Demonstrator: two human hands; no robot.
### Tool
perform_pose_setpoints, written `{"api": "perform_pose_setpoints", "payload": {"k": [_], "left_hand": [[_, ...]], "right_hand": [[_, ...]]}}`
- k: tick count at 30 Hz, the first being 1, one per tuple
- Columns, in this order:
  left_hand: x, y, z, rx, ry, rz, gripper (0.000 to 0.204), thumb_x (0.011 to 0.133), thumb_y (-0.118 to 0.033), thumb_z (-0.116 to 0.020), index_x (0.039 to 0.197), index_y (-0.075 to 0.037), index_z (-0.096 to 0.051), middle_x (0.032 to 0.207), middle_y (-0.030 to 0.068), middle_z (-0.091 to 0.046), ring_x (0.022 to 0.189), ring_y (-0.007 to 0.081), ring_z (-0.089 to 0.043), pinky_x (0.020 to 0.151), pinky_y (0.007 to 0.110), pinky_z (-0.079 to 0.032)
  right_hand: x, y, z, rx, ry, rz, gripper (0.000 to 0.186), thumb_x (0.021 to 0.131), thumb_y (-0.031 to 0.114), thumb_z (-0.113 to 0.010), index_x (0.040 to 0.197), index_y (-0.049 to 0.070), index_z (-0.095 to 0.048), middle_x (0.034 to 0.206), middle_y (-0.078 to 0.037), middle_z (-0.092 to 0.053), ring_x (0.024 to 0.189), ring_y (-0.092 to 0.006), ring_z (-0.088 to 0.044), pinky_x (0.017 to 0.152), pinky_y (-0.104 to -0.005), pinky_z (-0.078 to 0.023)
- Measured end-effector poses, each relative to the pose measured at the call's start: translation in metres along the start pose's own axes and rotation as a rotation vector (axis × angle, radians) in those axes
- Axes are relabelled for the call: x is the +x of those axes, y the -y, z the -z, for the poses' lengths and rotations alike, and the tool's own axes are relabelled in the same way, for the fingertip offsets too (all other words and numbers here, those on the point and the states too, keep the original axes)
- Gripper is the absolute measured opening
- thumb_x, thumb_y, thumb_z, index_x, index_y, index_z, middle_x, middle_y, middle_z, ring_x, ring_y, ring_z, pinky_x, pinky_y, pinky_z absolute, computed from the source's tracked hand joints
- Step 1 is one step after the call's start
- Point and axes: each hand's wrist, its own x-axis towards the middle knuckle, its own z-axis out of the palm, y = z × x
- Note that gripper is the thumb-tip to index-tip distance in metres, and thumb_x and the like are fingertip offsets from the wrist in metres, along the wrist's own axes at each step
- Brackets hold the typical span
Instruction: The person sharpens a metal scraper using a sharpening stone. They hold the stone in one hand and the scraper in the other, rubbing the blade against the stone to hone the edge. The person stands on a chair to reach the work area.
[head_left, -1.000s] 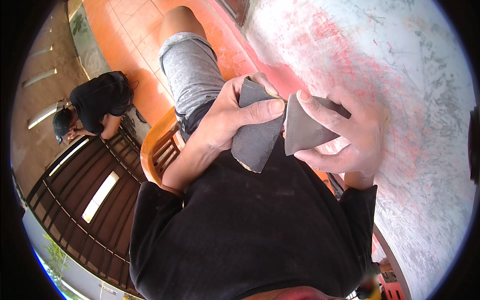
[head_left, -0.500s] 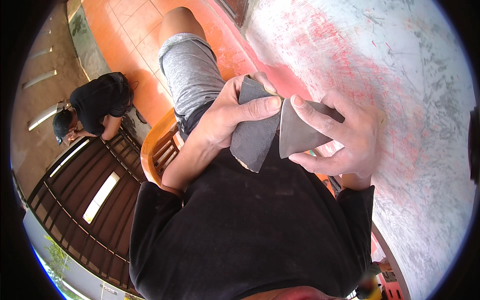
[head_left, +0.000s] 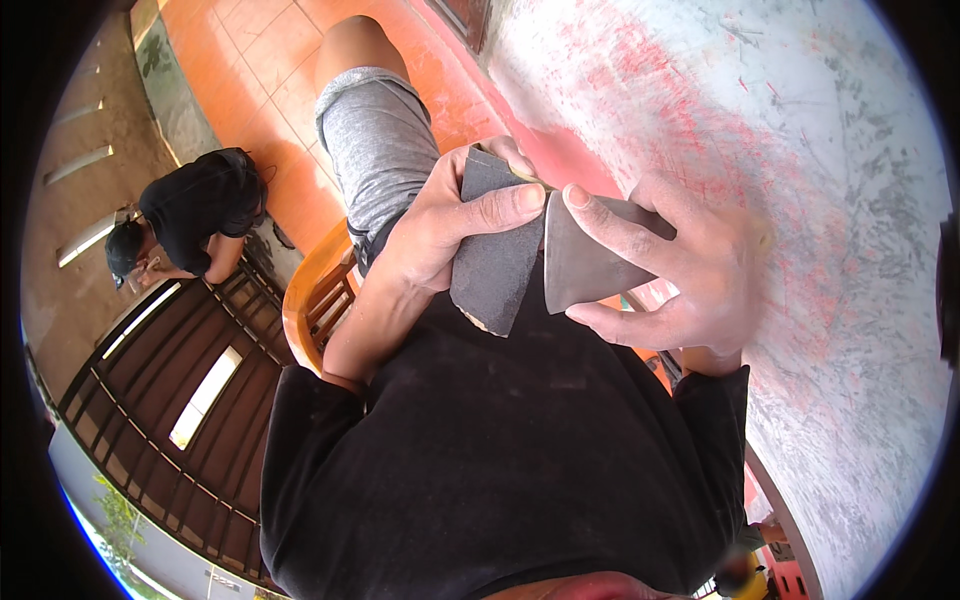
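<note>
My left hand (head_left: 440, 222) is closed on a piece of dark grey, gritty sandpaper (head_left: 492, 262), thumb flat on its face and fingers behind. Its lower edge is ragged and pale. Beside it, my right hand (head_left: 690, 270) pinches a smoother grey curved piece of sandpaper (head_left: 590, 262) between thumb and fingers; pale dust coats this hand. The two pieces come close together near the thumb and fingertip, and whether they are joined there cannot be made out. Both are held up in front of my black shirt (head_left: 500, 440).
A wall (head_left: 830, 200) with white, grey and red patches rises close on my right. To the left are a wooden chair arm (head_left: 305, 290), orange floor tiles (head_left: 265, 60) and a dark metal railing (head_left: 170, 400). Another person in black (head_left: 205, 205) bends over near the railing.
Both hands, with the sandpaper pieces, have shifted slightly left and up in the picture. The grip of each hand looks the same.
</note>
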Motion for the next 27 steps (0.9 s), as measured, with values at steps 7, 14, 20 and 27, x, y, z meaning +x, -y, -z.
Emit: {"api": "perform_pose_setpoints", "payload": {"k": [7,14,20,27], "left_hand": [[0.000,0.002,0.003,0.005,-0.013,-0.006,0.028,0.092,-0.019,-0.089,0.108,-0.008,-0.069,0.094,0.0048,-0.076,0.084,0.0150,-0.074,0.076,0.032,-0.059],[-0.004,-0.028,-0.009,0.143,-0.260,-0.286,0.029,0.094,-0.021,-0.087,0.105,-0.005,-0.066,0.090,0.0084,-0.074,0.076,0.0172,-0.074,0.071,0.031,-0.061],[-0.003,-0.012,-0.019,0.241,-0.251,-0.374,0.026,0.094,-0.012,-0.087,0.107,-0.003,-0.066,0.094,0.0099,-0.076,0.081,0.0155,-0.075,0.073,0.031,-0.061],[0.000,-0.016,-0.028,0.236,-0.163,-0.356,0.025,0.098,-0.013,-0.083,0.110,-0.002,-0.065,0.095,0.0096,-0.075,0.081,0.0139,-0.073,0.074,0.029,-0.059]], "right_hand": [[0.000,-0.003,-0.004,0.017,0.020,0.021,0.085,0.072,0.039,-0.095,0.150,0.017,-0.069,0.086,-0.005,-0.051,0.059,-0.0148,-0.054,0.048,-0.0290,-0.043],[-0.014,-0.021,-0.035,0.644,-0.256,0.053,0.100,0.074,0.060,-0.093,0.149,0.000,-0.064,0.096,-0.007,-0.061,0.061,-0.0133,-0.053,0.050,-0.0301,-0.043],[-0.016,-0.019,-0.053,2.024,-0.209,-0.276,0.106,0.095,0.084,-0.055,0.154,-0.003,-0.045,0.092,-0.008,-0.048,0.052,-0.0088,-0.032,0.043,-0.0238,-0.027],[-0.012,-0.019,-0.064,2.342,-0.011,-0.292,0.092,0.102,0.085,-0.038,0.162,0.015,-0.039,0.088,-0.006,-0.041,0.053,-0.0071,-0.014,0.039,-0.0206,-0.021]]}}
